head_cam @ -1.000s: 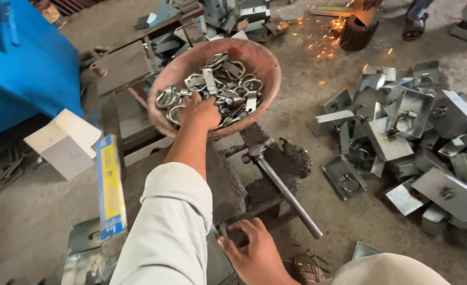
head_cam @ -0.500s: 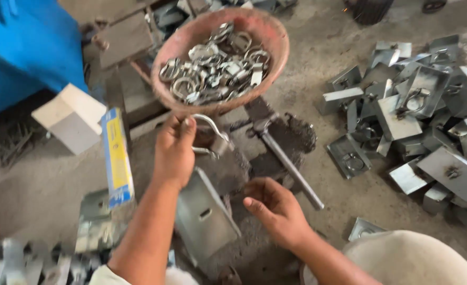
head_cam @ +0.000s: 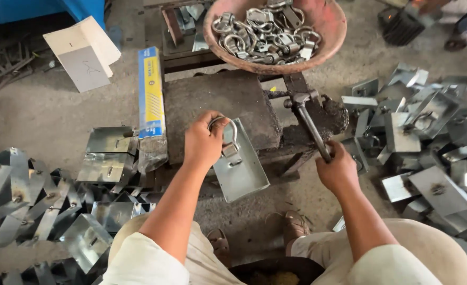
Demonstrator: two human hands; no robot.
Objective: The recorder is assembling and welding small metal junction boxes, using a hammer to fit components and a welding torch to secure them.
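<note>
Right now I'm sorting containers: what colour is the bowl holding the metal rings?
Reddish-brown, worn; the bowl shows best in the head view, the only one.

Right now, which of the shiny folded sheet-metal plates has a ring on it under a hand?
The plate leaning on the dark block; the left hand presses a metal ring on it.

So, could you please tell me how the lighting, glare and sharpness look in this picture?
Head view: soft, even light with faint shadows; mild glare on the metal plates at right; left hand, right hand and hammer are sharp; edges bend slightly from the wide lens.
</note>
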